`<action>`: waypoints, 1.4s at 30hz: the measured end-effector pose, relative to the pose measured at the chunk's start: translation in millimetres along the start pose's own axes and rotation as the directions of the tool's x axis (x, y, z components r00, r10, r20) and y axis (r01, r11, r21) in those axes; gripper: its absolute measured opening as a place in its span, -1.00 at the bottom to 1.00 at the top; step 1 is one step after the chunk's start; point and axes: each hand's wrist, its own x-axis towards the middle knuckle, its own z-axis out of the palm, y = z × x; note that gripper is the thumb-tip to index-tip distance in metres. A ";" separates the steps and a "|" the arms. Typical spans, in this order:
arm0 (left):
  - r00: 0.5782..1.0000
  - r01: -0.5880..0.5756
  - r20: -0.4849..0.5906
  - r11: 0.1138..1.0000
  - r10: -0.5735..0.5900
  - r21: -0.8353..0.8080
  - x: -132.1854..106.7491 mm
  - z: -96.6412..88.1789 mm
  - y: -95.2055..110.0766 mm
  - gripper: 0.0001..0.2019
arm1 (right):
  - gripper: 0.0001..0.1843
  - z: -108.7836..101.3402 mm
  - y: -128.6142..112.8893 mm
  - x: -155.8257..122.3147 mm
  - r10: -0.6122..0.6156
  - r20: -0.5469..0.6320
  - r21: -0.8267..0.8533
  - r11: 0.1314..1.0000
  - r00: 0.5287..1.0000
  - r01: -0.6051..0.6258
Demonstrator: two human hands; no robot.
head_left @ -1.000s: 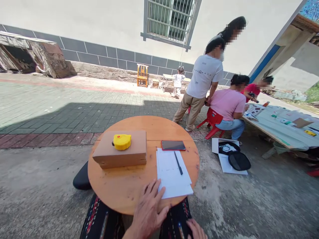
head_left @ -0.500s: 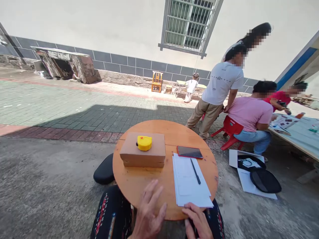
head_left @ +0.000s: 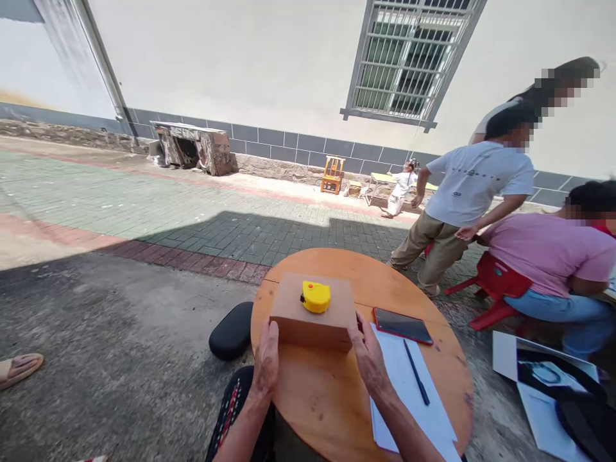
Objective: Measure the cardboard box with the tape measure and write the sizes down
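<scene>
Closest in, a dark trouser leg with a patterned stripe [head_left: 235,404] shows beneath the round wooden counter [head_left: 322,401]. Both arms reach over the counter's near half, and the left hand [head_left: 266,356] and right hand [head_left: 368,356] clasp opposite ends of a brown cardboard box [head_left: 310,332], thumbs toward the near side. The box sits left of the counter's middle, with a yellow tape measure [head_left: 316,298] on top. Under the right forearm lie white papers [head_left: 407,388]; a black pen [head_left: 416,372] rests on them, and a red-edged phone [head_left: 403,325] lies at their far end.

Beyond the counter's left edge is a black padded seat [head_left: 231,331]. To the right, an open white box [head_left: 504,355] on the ground holds something black. Past it, a person in pink [head_left: 548,250] sits on a red chair [head_left: 503,279], near a standing person in a white shirt [head_left: 481,183]. Farthest off, a wooden chair [head_left: 332,175] stands by the pale wall [head_left: 240,58], below and left of a barred window [head_left: 409,61].
</scene>
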 end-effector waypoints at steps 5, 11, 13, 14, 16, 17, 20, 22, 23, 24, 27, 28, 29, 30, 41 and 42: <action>0.995 -0.007 0.098 0.999 0.011 -0.042 -43.2 -27.6 7.4 -0.40 | -0.45 -34.5 -9.9 -26.0 -0.032 -0.013 -0.189 0.982 0.999 0.029; 0.987 0.082 0.145 0.995 -0.072 -0.064 -10.1 -31.8 39.4 -0.31 | -0.14 -13.7 -66.2 -4.2 -0.313 0.277 -0.431 0.805 0.908 0.409; 0.973 0.091 0.219 0.993 -0.072 -0.078 2.6 -23.4 50.1 -0.31 | -0.15 5.2 -81.2 6.1 -0.312 0.358 -0.474 0.752 0.880 0.459; 0.965 0.085 0.254 0.993 -0.061 -0.085 5.6 -19.8 54.4 -0.33 | -0.24 11.7 -85.1 9.7 -0.309 0.368 -0.478 0.746 0.877 0.464; 0.950 0.066 0.311 0.992 -0.031 -0.104 4.1 -16.3 59.5 -0.37 | -0.44 14.6 -84.8 13.0 -0.303 0.317 -0.410 0.810 0.898 0.418; 0.945 0.056 0.328 0.992 -0.016 -0.113 -0.1 -16.6 60.1 -0.38 | -0.50 10.6 -81.0 12.5 -0.286 0.257 -0.320 0.876 0.923 0.360; 0.955 -0.012 0.292 0.992 0.048 -0.122 -23.7 -24.2 52.0 -0.37 | -0.52 -17.6 -61.8 3.1 -0.104 -0.077 0.148 0.982 0.992 0.114; 0.969 -0.098 0.221 0.992 0.113 -0.075 -45.1 -31.6 38.1 -0.38 | -0.53 -40.0 -47.8 -9.2 0.106 -0.294 0.447 0.894 0.950 0.038; 0.971 -0.144 0.190 0.989 0.147 -0.033 -56.2 -35.2 28.9 -0.39 | -0.56 -49.3 -41.3 -16.9 0.205 -0.343 0.550 0.835 0.917 0.019; 0.970 -0.185 0.162 0.983 0.181 0.006 -67.0 -38.2 19.0 -0.40 | -0.58 -56.3 -35.2 -25.4 0.290 -0.347 0.626 0.779 0.892 -0.009; 0.964 -0.248 0.121 0.964 0.236 0.092 -91.4 -42.6 -10.3 -0.42 | -0.62 -62.0 -19.7 -49.7 0.434 -0.253 0.726 0.676 0.865 -0.126; 0.966 -0.244 0.111 0.963 0.232 0.111 -95.4 -42.4 -17.8 -0.42 | -0.61 -59.8 -15.8 -55.3 0.449 -0.240 0.733 0.665 0.861 -0.143; 0.969 -0.236 0.101 0.964 0.225 0.122 -96.8 -41.4 -23.6 -0.41 | -0.59 -56.4 -12.8 -58.8 0.458 -0.240 0.738 0.659 0.856 -0.146; 0.972 -0.228 0.094 0.965 0.217 0.127 -95.9 -39.8 -27.4 -0.41 | -0.57 -52.5 -10.8 -59.9 0.463 -0.241 0.746 0.651 0.853 -0.142; 0.976 -0.210 0.098 0.958 0.194 0.197 -65.4 -25.8 -28.5 -0.40 | -0.62 -57.7 -15.1 -45.4 0.512 -0.061 0.893 0.411 0.857 -0.182; 0.976 -0.212 0.102 0.956 0.194 0.204 -67.2 -26.6 -28.3 -0.39 | -0.60 -63.5 -14.7 -48.7 0.505 -0.039 0.896 0.399 0.862 -0.193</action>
